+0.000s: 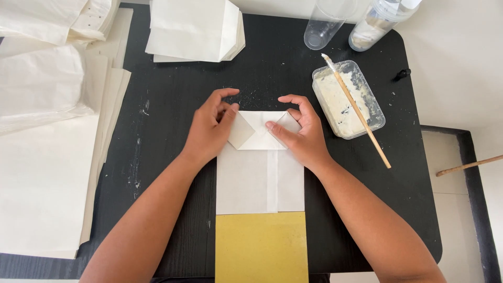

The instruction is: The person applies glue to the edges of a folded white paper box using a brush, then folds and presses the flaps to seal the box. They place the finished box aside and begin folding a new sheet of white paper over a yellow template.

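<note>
Paper bag blank lies flat mid-worktop, long centre seam facing up, lower end resting on a yellow board; top end already opened into a folded bottom flap with diagonal creases meeting in a point; left hand presses the left corner of that flap, fingers curled, thumb on the paper; right hand presses the right corner, fingertips flat on the fold; neither grip is a pinch, both are flat pressing contact.

Progress, judging from layout: side seam looks closed, bottom folds creased but not visibly glued; paste tub sits right of the bag with a brush laid across it, untouched; so sealing the bottom appears to be left.

Stack of finished bags at the top edge, more white paper sheets piled left; clear plastic cup and a bottle top right, well apart from the hands.
</note>
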